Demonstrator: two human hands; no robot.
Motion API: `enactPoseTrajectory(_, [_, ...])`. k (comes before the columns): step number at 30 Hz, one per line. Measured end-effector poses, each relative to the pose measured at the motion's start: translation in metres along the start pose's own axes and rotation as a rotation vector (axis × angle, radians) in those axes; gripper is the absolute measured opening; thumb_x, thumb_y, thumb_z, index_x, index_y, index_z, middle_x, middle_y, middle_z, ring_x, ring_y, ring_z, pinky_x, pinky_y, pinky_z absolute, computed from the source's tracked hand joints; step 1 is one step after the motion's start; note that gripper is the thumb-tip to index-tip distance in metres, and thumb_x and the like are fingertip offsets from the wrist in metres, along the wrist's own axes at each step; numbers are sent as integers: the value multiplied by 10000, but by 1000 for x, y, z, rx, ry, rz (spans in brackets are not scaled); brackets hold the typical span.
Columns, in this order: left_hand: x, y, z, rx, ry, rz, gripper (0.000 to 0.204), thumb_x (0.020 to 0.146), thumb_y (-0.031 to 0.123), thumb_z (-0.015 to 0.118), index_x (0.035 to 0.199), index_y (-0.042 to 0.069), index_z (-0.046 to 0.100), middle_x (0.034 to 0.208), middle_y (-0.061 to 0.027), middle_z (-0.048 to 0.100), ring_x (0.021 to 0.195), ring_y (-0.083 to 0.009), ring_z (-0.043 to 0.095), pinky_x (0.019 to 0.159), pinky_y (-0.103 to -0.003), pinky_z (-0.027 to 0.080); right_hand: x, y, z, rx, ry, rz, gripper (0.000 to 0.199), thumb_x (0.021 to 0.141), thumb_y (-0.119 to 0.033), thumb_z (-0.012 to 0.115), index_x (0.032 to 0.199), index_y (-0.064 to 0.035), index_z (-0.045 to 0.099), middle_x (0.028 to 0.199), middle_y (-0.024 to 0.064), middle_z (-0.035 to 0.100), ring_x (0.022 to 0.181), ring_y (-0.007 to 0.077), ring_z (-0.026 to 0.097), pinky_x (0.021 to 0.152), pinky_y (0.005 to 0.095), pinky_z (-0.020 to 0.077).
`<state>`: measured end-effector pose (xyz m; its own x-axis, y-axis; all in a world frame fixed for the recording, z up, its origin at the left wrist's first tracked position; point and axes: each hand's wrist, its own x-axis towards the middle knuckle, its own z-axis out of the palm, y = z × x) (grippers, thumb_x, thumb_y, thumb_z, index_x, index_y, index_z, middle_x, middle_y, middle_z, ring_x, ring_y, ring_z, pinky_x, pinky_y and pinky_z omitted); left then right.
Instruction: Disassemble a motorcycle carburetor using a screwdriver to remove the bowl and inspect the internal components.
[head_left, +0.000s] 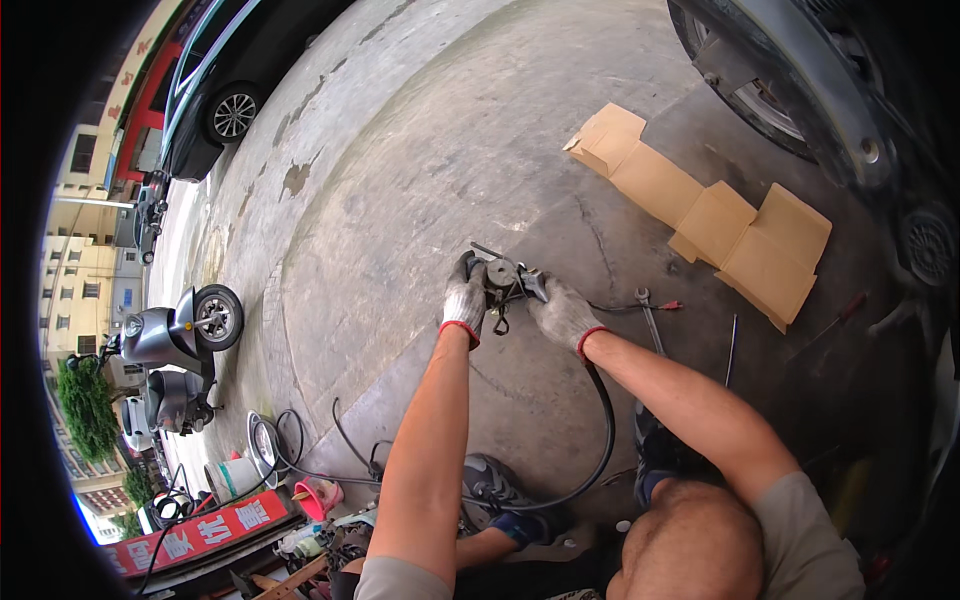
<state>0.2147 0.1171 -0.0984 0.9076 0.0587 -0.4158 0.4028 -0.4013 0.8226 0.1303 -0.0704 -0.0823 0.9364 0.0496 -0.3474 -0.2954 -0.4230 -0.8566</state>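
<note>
Both grips (464,298) (563,314) around sideways-lying tool (506,281)

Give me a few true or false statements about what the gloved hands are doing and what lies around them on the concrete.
1. Both hands grip a small black metal tool. True: left hand, right hand.
2. The hands are bare. False: they wear grey knit gloves with red cuffs.
3. A flattened brown cardboard box lies on the grey concrete floor. True.
4. The silver metal wrench is in the right hand. False: it lies on the floor beside it.
5. A grey scooter is parked at the left. True.
</note>
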Motion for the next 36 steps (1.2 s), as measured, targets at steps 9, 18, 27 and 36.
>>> enactPoseTrajectory(9, [3, -7, -1, 14, 3, -11, 488, 1018, 229, 543, 1459, 35, 466, 1310, -157, 629, 1158, -240, 614, 969, -328, 478, 10, -15, -1, -103, 63, 4, 360, 877, -204, 596, 1185, -19, 575, 1099, 286, 664, 1057, 452, 637, 925, 511, 503])
enactPoseTrajectory(18, [11, -15, -10, 145, 62, 99, 466, 1036, 201, 528, 1454, 9, 451, 1177, -103, 670, 942, -162, 631, 777, -284, 520, -15, -8, 1, 77, 233, 26, 414, 886, -251, 626, 1218, -15, 553, 1132, 273, 651, 1078, 448, 612, 945, 511, 480])
enactPoseTrajectory(27, [3, -2, -1, 222, 74, 109, 447, 1039, 218, 528, 1422, -8, 486, 1206, -131, 673, 1012, -185, 638, 848, -298, 517, -24, 26, 8, -17, 164, 113, 418, 886, -270, 631, 1214, -22, 562, 1163, 251, 649, 1089, 445, 606, 946, 507, 478])
enactPoseTrajectory(36, [6, -15, -5, 124, 96, 101, 415, 1039, 226, 528, 1388, 2, 522, 1123, -112, 679, 896, -153, 644, 743, -288, 527, -41, 30, 15, 78, 148, 204, 487, 881, -282, 655, 1299, -62, 538, 1173, 230, 654, 1116, 433, 605, 954, 491, 478])
